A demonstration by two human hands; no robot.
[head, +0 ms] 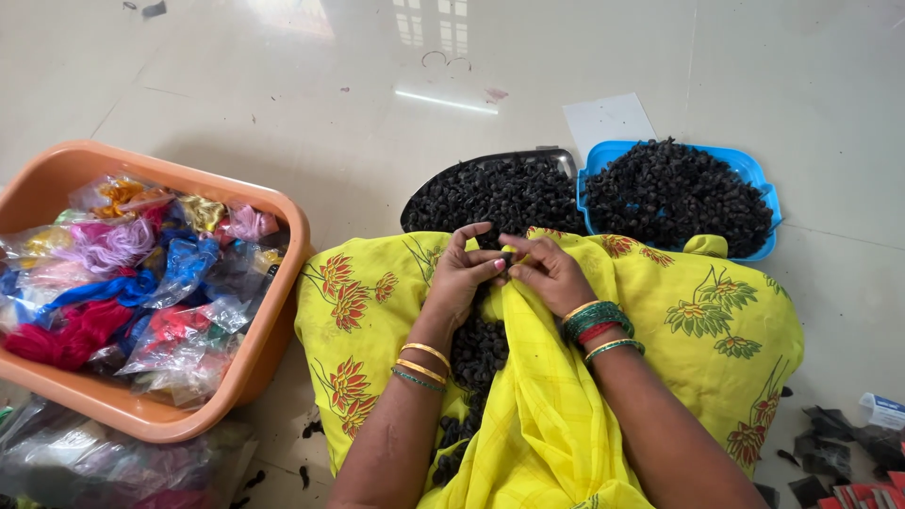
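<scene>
Black, dry, hard-looking bead (506,265), tiny and probably light; it sits over my lap heap of beads (476,353) on the yellow cloth (547,415). Head view: my left hand (462,278) and right hand (551,273) are both closed on it, fingertip pinch. Likely to roll; grip its sides.

A single head-worn camera looks steeply down from close above the person's lap, facing forward across the glossy pale tiled floor (283,85) ahead.
</scene>
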